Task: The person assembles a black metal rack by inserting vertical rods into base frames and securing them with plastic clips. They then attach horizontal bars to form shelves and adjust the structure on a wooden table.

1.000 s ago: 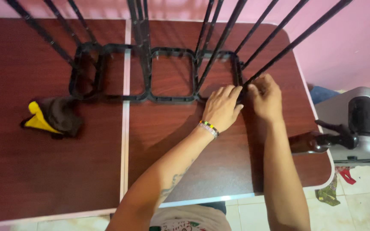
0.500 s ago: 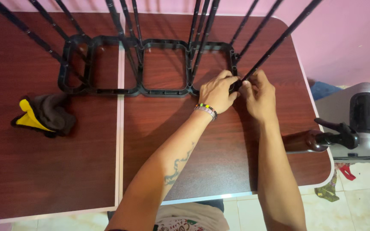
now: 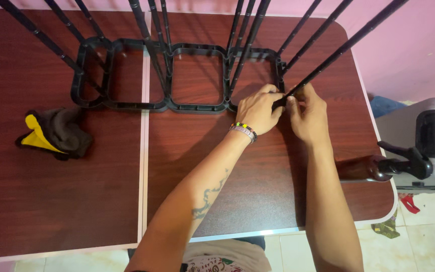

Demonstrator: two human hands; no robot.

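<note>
A black plastic rack base (image 3: pixel 197 107) of three joined square frames lies on the dark brown table (image 3: pixel 101 191). Several black rods (image 3: pixel 247 45) stand up from its corners. My left hand (image 3: pixel 258 110) and my right hand (image 3: pixel 305 113) meet at the near right corner of the base, fingers closed around the foot of a slanting black rod (image 3: pixel 343 48) where it enters its socket. A beaded bracelet sits on my left wrist.
A dark cloth with a yellow patch (image 3: pixel 54 133) lies at the left of the table. A brown spray bottle with a black trigger (image 3: pixel 383 167) lies at the right edge. A grey machine (image 3: pixel 429 146) stands on the tiled floor beyond. Pink wall behind.
The view has shifted so the rack and hands sit further right and lower. Both hands stay at the same near right corner, closing tighter on the rod's foot.
</note>
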